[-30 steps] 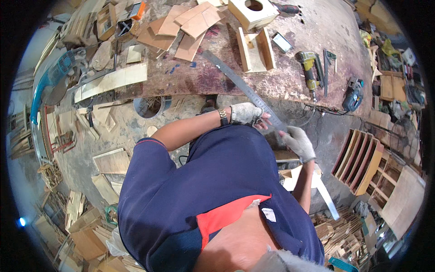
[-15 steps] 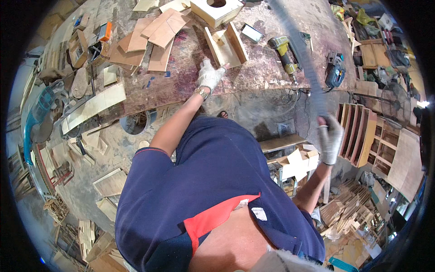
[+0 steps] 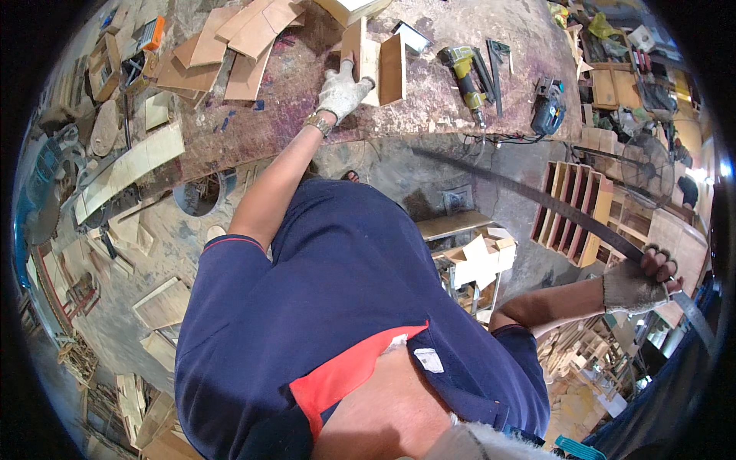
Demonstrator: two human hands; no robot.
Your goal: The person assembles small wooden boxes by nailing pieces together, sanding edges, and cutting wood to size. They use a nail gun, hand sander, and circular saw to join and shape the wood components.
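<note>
While my left hand rests open on the small wooden box on the workbench, my right hand grips the long metal strip, slanting away from that box.

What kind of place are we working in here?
Most likely a woodworking shop. The stained workbench carries flat wood panels, a half-built wooden box and a cordless drill, and offcuts litter the floor.

Navy shirt with red panel, yellow-green drill, pale wood box
</note>
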